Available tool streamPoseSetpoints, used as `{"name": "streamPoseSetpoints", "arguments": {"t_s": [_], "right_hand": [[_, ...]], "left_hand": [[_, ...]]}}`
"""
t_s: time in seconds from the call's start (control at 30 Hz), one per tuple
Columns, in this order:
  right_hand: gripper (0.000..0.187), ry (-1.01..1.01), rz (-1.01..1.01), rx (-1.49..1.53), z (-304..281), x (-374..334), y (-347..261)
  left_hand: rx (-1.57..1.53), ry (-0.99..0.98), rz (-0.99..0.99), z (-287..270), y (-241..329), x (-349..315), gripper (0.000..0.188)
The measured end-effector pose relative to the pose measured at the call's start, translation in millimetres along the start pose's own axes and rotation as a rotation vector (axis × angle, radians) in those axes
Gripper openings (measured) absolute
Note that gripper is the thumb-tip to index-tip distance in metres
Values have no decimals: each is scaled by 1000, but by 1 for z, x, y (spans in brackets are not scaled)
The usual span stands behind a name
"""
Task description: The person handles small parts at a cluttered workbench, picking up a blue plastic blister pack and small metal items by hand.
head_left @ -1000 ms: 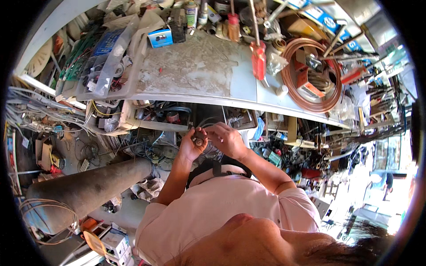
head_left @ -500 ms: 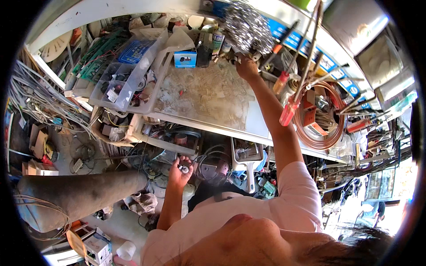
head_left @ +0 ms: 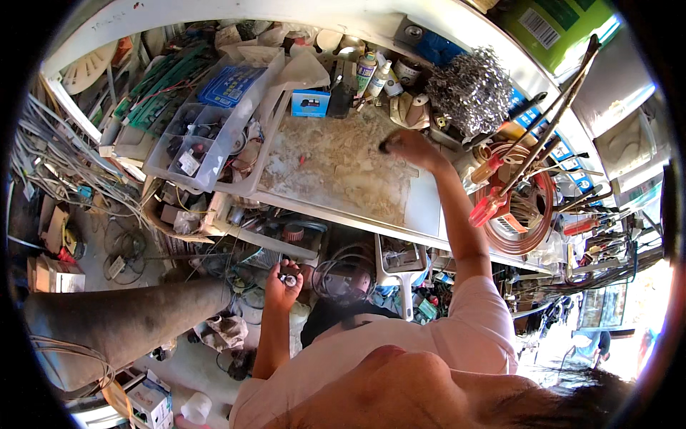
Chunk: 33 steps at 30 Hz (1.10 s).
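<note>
Left hand [head_left: 283, 280] is held low, below the front edge of the worktop [head_left: 343, 168], fingers curled shut around a small round metal part [head_left: 289, 280] with a shiny centre; the part sits in the palm, facing up. Right hand [head_left: 409, 146] is stretched out over the worktop, above its dusty middle patch, toward the back right. Its fingers look pinched on something small and dark [head_left: 386, 146] at the tips, but it is too blurred to tell what, or whether the grip is really shut.

Behind the worktop's middle: a blue box [head_left: 311, 103] and small bottles [head_left: 371, 71]. On the worktop's left end: a clear compartment organiser [head_left: 193, 139] with small bits in it. At its right end: a coil of copper tube [head_left: 525, 214], and red-handled screwdrivers [head_left: 493, 204] hanging just above the coil. A bunch of silvery metal pieces [head_left: 468, 89] hangs behind the right hand. Tangled wires [head_left: 50, 154] lie left of the worktop.
</note>
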State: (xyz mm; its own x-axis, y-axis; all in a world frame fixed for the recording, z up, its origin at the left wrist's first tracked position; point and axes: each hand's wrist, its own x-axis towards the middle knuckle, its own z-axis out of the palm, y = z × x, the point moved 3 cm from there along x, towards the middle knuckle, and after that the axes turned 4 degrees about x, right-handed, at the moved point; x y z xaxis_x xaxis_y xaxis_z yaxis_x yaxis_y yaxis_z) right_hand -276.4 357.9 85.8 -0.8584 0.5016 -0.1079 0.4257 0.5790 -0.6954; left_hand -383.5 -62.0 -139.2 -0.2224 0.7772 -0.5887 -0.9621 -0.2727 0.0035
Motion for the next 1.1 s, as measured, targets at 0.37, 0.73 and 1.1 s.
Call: {"name": "streamPoseSetpoints", "arguments": {"t_s": [0.37,0.73,1.1], "right_hand": [[30,-167,-95,-300,-1,14,-10],[36,357,121,-1006,-7,181,158],[27,-80,49,1598,6,36,33]], "left_hand": [[51,-8,-15,0,3,8,29],[69,-37,-87,9,-6,1,30],[22,-54,-7,-2,-5,5,28]]}}
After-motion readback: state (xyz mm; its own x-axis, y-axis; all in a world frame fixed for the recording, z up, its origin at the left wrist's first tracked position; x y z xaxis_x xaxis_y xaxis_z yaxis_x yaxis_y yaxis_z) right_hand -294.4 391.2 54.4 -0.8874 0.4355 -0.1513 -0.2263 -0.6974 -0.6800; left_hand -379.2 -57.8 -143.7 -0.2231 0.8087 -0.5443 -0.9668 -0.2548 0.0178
